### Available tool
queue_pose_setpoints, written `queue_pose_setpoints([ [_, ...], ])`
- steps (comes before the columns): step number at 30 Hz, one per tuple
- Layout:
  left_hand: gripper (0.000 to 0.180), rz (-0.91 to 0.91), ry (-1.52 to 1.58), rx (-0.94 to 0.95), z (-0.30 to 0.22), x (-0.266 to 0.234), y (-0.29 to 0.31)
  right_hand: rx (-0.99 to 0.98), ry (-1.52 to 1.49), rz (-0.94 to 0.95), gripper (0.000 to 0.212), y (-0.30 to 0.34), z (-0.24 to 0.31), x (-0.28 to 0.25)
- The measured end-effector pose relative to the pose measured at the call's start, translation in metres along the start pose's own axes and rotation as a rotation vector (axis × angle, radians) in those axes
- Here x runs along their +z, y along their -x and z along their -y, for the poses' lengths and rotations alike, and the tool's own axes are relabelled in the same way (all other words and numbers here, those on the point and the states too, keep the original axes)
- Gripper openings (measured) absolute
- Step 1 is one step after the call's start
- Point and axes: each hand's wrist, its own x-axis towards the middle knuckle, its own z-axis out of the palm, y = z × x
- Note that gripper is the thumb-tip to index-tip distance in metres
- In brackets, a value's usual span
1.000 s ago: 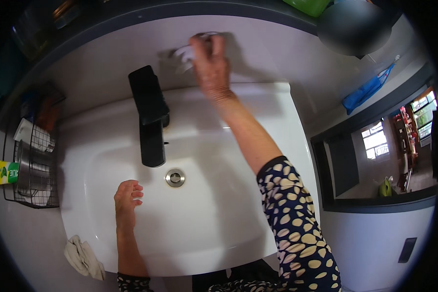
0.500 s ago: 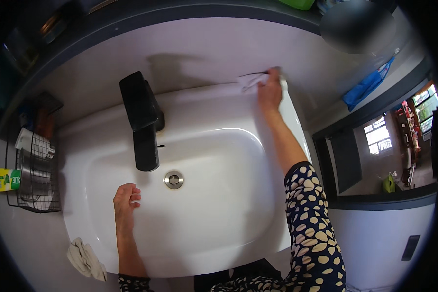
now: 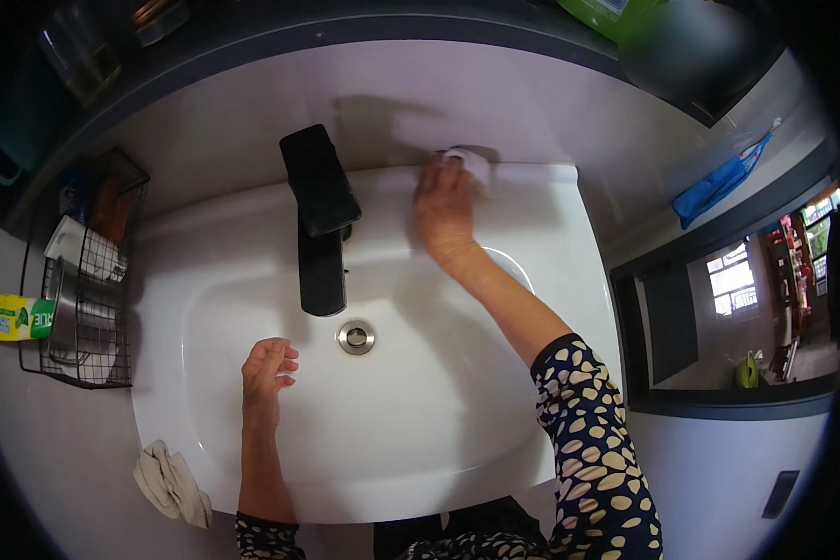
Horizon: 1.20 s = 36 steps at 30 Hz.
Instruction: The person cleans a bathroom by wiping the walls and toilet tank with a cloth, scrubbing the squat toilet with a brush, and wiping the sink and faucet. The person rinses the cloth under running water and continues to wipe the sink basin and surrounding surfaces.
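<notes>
My right hand [image 3: 445,211] presses a white cloth [image 3: 475,169] onto the back ledge of the white washbasin [image 3: 543,207], close to the wall and to the right of the black faucet [image 3: 321,191]. Its fingers are closed over the cloth and partly hide it. Over the left part of the basin, below the faucet spout, hangs my left hand [image 3: 267,369]. Its fingers are loosely bent and a little apart, with nothing in them. Beside it on the right is the round metal drain [image 3: 356,337].
At the left wall hangs a black wire basket [image 3: 93,280] with a yellow and green packet [image 3: 17,316]. A beige rag [image 3: 171,485] drapes over the front left rim. A dark shelf [image 3: 392,26] crosses above the basin. A blue item [image 3: 719,187] hangs at the right.
My right hand has slid the cloth left along the back ledge, from the far right corner toward the faucet. The left hand keeps its place over the basin. The view has shifted slightly.
</notes>
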Motion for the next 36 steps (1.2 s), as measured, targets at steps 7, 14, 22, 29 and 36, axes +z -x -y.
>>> queue_pose_setpoints([
  [7,0.03,-0.04,-0.03,-0.02,-0.002,0.0,-0.001,-0.316,-0.534,0.083,0.039,-0.021,0.047,-0.024],
  [14,0.03,-0.047,-0.01,-0.018,-0.005,-0.001,-0.001,-0.272,-0.92,0.14,0.041,-0.046,-0.028,-0.018],
  [22,0.027,-0.064,-0.018,-0.055,-0.006,-0.007,0.0,-0.332,-0.351,-0.508,0.04,-0.111,0.008,-0.054],
  [29,0.028,-0.055,0.003,-0.038,-0.005,-0.013,0.001,-0.258,-0.762,0.189,0.032,-0.051,0.02,-0.036],
  [36,0.031,-0.013,0.047,-0.012,-0.005,-0.009,0.001,-0.346,-0.514,-0.097,0.029,-0.044,-0.057,-0.026],
])
